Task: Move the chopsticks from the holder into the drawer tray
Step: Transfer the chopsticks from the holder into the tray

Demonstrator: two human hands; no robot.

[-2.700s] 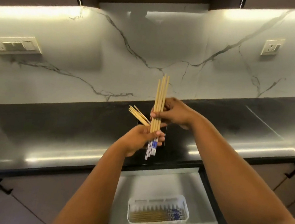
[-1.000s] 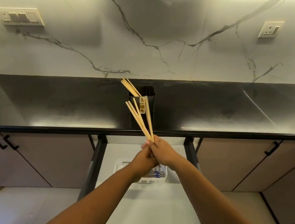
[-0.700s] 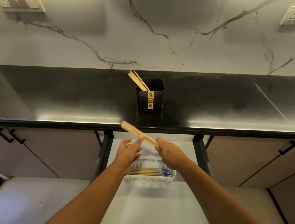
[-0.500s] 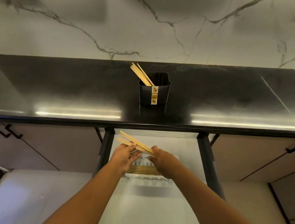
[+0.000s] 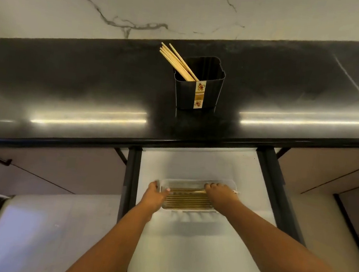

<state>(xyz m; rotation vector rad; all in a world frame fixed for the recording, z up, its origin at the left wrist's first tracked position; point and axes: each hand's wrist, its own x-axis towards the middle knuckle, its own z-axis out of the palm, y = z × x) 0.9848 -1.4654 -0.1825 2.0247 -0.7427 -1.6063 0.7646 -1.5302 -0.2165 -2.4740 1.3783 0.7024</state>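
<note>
A black holder (image 5: 197,86) stands on the dark counter with several wooden chopsticks (image 5: 178,62) leaning out to the left. Below, in the open drawer, a white tray (image 5: 187,211) holds a row of chopsticks (image 5: 186,201) lying side by side. My right hand (image 5: 221,194) rests palm down over the tray's right end, closed on a small bundle of chopsticks that lies on the row; a tip sticks out past my fingers. My left hand (image 5: 154,195) is at the tray's left end, fingers apart, fingertips touching the rim and the stick ends.
The black counter (image 5: 88,93) has a rounded front edge above the pulled-out white drawer (image 5: 181,260), which has dark side rails. Closed cabinet fronts with black handles flank the drawer. A marble backsplash rises behind the holder.
Both hands have gone down from counter height into the drawer. The bundle has turned from upright to level and now lies on the tray. My view has tipped downward.
</note>
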